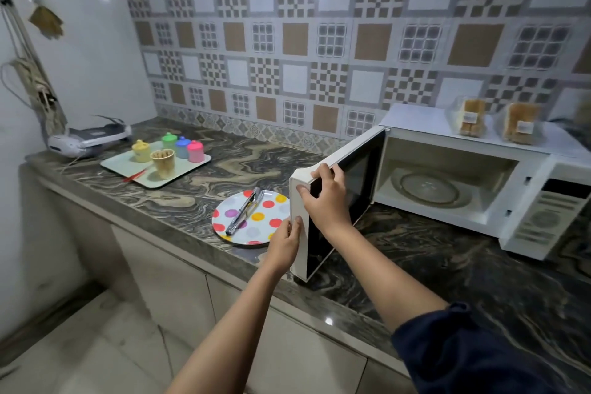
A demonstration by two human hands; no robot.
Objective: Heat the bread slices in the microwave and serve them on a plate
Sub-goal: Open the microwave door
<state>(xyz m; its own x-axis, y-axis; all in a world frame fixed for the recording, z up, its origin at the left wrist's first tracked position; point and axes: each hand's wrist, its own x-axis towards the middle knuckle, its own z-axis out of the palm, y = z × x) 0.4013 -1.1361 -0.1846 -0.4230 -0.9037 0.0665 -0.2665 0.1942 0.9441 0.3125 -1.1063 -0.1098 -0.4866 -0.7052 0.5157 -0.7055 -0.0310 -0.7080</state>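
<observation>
The white microwave (pixel 524 189) stands on the marble counter with its door (pixel 358 176) swung wide open; the glass turntable (pixel 430 186) inside holds nothing. My right hand (pixel 324 198) grips the door's free top corner, fingers curled over the edge. My left hand (pixel 284 241) presses flat against the door's outer face lower down. Two clear bags of bread slices (pixel 471 118) (pixel 519 126) sit on top of the microwave. A polka-dot plate (pixel 270 201) lies left of the door with metal tongs (pixel 244 214) on it.
A pale tray (pixel 120 165) at the counter's left carries several coloured lidded cups and a yellow cup. A small white appliance (pixel 86 139) sits in the far left corner. The counter edge (pixel 179 243) runs diagonally, with cabinets below.
</observation>
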